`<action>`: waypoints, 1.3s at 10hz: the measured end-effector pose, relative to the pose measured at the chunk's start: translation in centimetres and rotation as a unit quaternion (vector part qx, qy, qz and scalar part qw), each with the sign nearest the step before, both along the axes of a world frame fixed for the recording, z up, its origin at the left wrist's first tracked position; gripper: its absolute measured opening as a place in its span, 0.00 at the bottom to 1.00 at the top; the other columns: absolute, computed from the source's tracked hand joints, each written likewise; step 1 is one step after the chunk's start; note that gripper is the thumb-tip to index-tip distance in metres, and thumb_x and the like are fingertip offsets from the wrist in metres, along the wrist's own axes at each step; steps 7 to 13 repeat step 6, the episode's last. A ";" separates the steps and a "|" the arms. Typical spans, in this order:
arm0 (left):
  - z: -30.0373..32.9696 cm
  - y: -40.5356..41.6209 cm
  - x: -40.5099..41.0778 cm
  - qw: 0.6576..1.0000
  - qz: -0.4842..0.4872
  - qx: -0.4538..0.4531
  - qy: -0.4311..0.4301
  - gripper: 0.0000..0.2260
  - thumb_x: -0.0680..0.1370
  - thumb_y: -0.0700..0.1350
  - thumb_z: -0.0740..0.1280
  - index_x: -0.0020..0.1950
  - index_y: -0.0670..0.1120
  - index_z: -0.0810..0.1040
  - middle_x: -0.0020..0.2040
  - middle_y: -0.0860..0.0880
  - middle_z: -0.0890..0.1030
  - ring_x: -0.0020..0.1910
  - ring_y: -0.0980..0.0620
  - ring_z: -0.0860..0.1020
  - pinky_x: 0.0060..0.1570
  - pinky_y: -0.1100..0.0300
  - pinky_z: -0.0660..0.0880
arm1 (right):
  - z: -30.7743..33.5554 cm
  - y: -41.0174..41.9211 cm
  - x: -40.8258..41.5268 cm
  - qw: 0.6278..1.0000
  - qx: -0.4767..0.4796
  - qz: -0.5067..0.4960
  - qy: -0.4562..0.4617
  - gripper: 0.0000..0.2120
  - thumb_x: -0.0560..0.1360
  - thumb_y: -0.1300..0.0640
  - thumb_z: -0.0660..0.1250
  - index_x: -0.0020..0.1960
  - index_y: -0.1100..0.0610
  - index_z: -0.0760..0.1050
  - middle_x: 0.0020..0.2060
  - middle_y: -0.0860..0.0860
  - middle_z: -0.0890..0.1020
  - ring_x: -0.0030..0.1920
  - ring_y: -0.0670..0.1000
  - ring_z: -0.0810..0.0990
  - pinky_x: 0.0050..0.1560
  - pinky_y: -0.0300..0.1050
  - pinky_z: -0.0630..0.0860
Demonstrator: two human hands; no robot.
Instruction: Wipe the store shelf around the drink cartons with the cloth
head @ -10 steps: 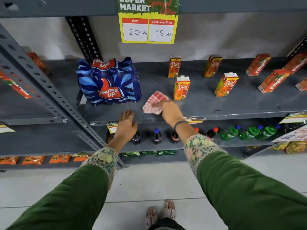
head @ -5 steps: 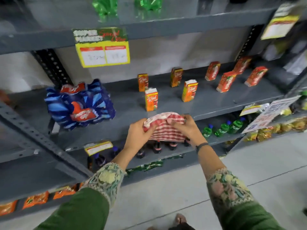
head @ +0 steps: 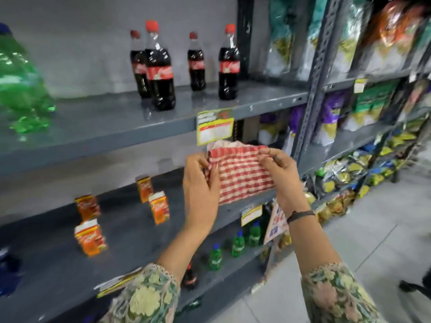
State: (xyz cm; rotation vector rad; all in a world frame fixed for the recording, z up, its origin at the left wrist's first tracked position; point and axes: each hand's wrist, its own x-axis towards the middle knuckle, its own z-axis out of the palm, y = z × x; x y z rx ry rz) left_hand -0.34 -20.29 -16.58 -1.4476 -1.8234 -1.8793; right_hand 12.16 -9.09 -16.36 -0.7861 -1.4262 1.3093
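Bare grey shelf (head: 130, 231) surface is left between the four orange drink cartons (head: 90, 236), which are spread toward 9 o'clock of the hands. The red-checked cloth (head: 240, 173) is held up in the air in front of the shelf edge, stretched between both hands. Its left edge is pinched by the left hand (head: 200, 192), its top right corner by the right hand (head: 283, 173). Cola bottles (head: 161, 66) are seen at 11 o'clock on the shelf above; pale floor tiles (head: 373, 241) lie at 4 o'clock.
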 end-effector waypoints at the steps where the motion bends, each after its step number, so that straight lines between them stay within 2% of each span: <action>1: 3.7 6.6 2.6 0.993 0.043 0.048 0.097 0.07 0.74 0.31 0.59 0.46 0.38 0.75 0.48 0.43 0.74 0.44 0.58 0.69 0.46 0.70 0.66 | 4.8 7.3 1.7 0.997 0.075 -0.032 0.002 0.08 0.76 0.62 0.67 0.53 0.60 0.80 0.47 0.59 0.82 0.46 0.52 0.79 0.48 0.45 0.77; 2: 8.7 12.8 3.8 0.986 0.079 0.029 0.147 0.14 0.76 0.35 0.59 0.58 0.42 0.77 0.62 0.43 0.72 0.54 0.53 0.74 0.56 0.63 0.71 | 9.5 14.6 1.4 0.983 0.155 -0.089 -0.036 0.11 0.76 0.63 0.65 0.56 0.63 0.80 0.43 0.56 0.81 0.43 0.50 0.77 0.43 0.40 0.74; 3: 12.7 18.0 3.6 0.968 0.157 -0.062 0.186 0.15 0.77 0.39 0.58 0.63 0.43 0.73 0.68 0.43 0.67 0.60 0.44 0.74 0.60 0.49 0.74 | 13.2 20.1 -0.3 0.958 0.207 -0.141 -0.138 0.14 0.77 0.61 0.61 0.59 0.60 0.80 0.46 0.55 0.83 0.46 0.53 0.80 0.43 0.41 0.78; 4: 14.8 21.4 3.5 0.955 0.179 -0.159 0.174 0.16 0.78 0.39 0.56 0.66 0.40 0.66 0.65 0.39 0.70 0.57 0.38 0.75 0.52 0.45 0.74 | 13.9 23.9 -2.1 0.918 0.256 -0.154 -0.261 0.14 0.76 0.60 0.61 0.58 0.58 0.80 0.52 0.60 0.84 0.53 0.60 0.82 0.53 0.51 0.80; 5: 15.0 23.5 3.0 0.907 0.210 -0.274 0.240 0.17 0.77 0.36 0.57 0.66 0.36 0.68 0.67 0.39 0.68 0.60 0.38 0.71 0.51 0.47 0.71 | 13.0 25.0 -2.8 0.853 0.282 -0.157 -0.410 0.13 0.75 0.56 0.62 0.57 0.54 0.80 0.54 0.59 0.83 0.58 0.61 0.79 0.53 0.53 0.78; 6: 15.1 24.3 2.5 0.846 0.231 -0.320 0.357 0.12 0.74 0.38 0.63 0.55 0.39 0.79 0.65 0.42 0.69 0.63 0.42 0.67 0.51 0.52 0.69 | 13.7 25.3 -1.7 0.838 0.341 -0.221 -0.364 0.17 0.75 0.50 0.65 0.63 0.53 0.75 0.58 0.58 0.79 0.61 0.61 0.74 0.57 0.56 0.76; 13: 15.1 24.3 2.5 0.846 0.231 -0.320 0.357 0.12 0.74 0.38 0.63 0.55 0.39 0.79 0.65 0.42 0.69 0.63 0.42 0.67 0.51 0.52 0.69 | 13.7 25.3 -1.7 0.838 0.341 -0.221 -0.364 0.17 0.75 0.50 0.65 0.63 0.53 0.75 0.58 0.58 0.79 0.61 0.61 0.74 0.57 0.56 0.76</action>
